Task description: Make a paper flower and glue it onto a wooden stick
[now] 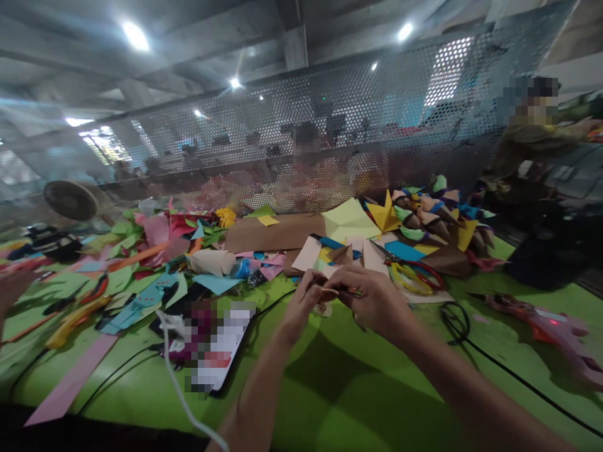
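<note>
My left hand point(308, 295) and my right hand point(365, 294) meet above the green table point(358, 389). Both are closed, fingertips pinching a small tan curved strip point(330, 291), perhaps paper; its exact kind is unclear. Just under the fingers shows a small pale roundish piece point(323, 309), blurred and partly covered. Beyond the hands lie folded brown and peach paper pieces point(343, 254). Yellow-handled scissors point(409, 279) rest just past my right hand, with a red handle point(431, 273) beside them.
A pink glue gun point(551, 333) with a black cord lies at right, a yellow one point(78, 320) at left. A phone point(223, 348) sits left of my forearms, near a white cable point(176, 376). Coloured paper scraps point(155, 232) and paper cones point(424, 213) line the perforated screen point(282, 144).
</note>
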Available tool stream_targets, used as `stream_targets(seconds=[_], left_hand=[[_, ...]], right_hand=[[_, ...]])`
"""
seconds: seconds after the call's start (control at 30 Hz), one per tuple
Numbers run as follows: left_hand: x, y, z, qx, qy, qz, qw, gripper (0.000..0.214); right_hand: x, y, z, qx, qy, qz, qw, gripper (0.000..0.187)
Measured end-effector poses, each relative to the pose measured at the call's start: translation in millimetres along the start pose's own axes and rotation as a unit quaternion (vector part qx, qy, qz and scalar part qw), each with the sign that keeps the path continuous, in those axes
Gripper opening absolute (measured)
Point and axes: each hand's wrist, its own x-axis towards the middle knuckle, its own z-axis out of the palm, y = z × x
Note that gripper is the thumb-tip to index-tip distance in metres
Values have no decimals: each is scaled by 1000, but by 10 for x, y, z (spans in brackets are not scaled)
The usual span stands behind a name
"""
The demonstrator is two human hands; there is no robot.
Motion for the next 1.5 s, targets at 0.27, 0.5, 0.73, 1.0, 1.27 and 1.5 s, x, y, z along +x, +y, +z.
stream_targets(seconds=[0.27,0.5,0.73,1.0,1.27,1.5], left_hand=[[17,-64,-4,-48,19,-28,998,34],[68,-104,-31,-42,15,-40,998,26],[57,-12,-20,-59,-5,-36,998,32],[68,0,-21,-49,1,-22,999,25],[39,21,-80,-56,-26,-10,998,22],[4,44,-52,-48,-66,3,997,23]], right_hand=[[0,-31,11,-63,-12,-46,997,15],[10,-9,10,38,-2,23,999,13],[6,13,-50,102,0,92,991,9],[45,19,-300,42,104,109,988,15],[-905,36,-1162,-140,175,259,939,26],[-1897,264,-1743,-334,154,538,759,39]])
